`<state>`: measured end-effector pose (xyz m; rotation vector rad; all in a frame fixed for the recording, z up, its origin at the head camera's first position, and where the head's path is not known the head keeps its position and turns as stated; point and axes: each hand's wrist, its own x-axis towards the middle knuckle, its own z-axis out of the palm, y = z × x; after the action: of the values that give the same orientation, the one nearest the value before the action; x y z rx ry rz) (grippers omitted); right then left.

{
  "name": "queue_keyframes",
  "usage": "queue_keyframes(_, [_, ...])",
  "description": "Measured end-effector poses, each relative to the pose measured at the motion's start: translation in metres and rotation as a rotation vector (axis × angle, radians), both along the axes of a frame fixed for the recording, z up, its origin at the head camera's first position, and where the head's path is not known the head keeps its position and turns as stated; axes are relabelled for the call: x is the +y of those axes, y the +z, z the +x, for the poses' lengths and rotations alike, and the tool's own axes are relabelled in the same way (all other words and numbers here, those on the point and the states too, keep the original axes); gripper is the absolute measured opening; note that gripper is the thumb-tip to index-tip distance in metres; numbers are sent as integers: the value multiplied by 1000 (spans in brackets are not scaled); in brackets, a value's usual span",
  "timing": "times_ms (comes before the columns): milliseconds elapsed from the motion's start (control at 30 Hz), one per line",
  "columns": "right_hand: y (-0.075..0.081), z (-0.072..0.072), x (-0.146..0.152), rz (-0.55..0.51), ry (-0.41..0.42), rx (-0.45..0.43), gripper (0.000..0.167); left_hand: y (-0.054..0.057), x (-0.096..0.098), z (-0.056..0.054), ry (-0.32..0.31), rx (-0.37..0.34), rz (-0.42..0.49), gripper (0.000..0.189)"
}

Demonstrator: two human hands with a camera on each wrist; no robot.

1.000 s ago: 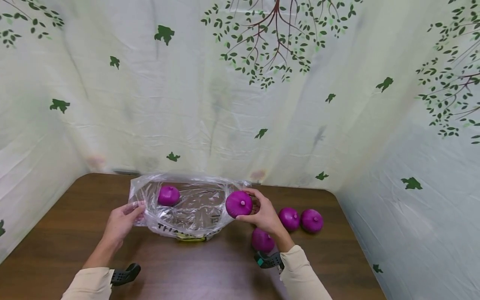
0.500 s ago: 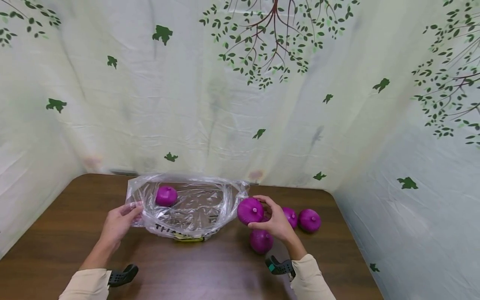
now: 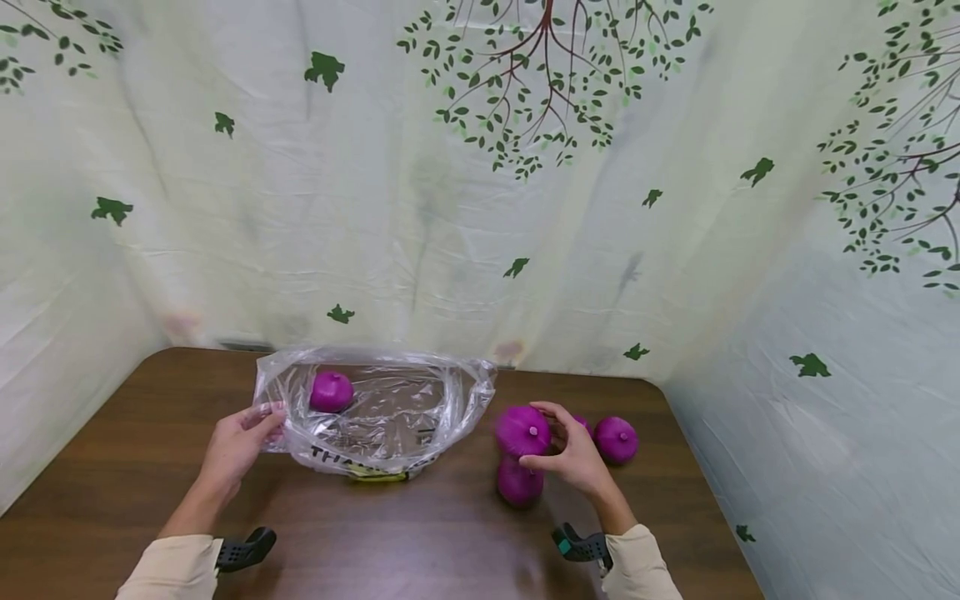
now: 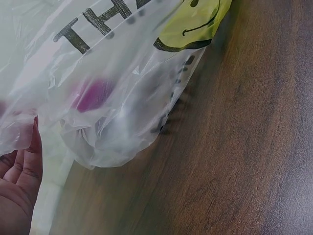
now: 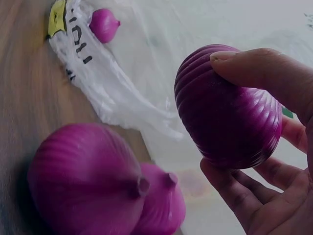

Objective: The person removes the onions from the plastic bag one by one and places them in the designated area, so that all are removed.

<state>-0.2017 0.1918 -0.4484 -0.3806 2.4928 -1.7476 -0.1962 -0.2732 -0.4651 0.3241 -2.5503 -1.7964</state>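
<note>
My right hand holds a red onion between thumb and fingers, to the right of the clear plastic bag. In the right wrist view, the thumb lies along one side of the ribbed onion and the fingers support the other. Just below it in the head view sits another red onion, partly overlapped. At the bag's left end my left hand pinches the edge of the plastic. One red onion lies inside the bag's left part, showing blurred through the film in the left wrist view.
Right of my right hand lies a red onion, with one more mostly hidden behind the fingers. The brown wooden table ends at the back against a pale leaf-printed curtain. The bag bears black lettering and a yellow smiley print.
My right hand has drawn back from the bag's right rim, moving right and slightly nearer with the onion, to over the loose onions. The left hand keeps its pinch on the bag.
</note>
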Motion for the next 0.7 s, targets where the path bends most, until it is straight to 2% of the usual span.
queue_keyframes(300, [-7, 9, 20, 24, -64, 42, 73, 0, 2, -2, -1, 31, 14, 56])
queue_keyframes(700, [-20, 20, 40, -12, -141, 41, 73, -1, 2, -2, -4, 0, -3, 58])
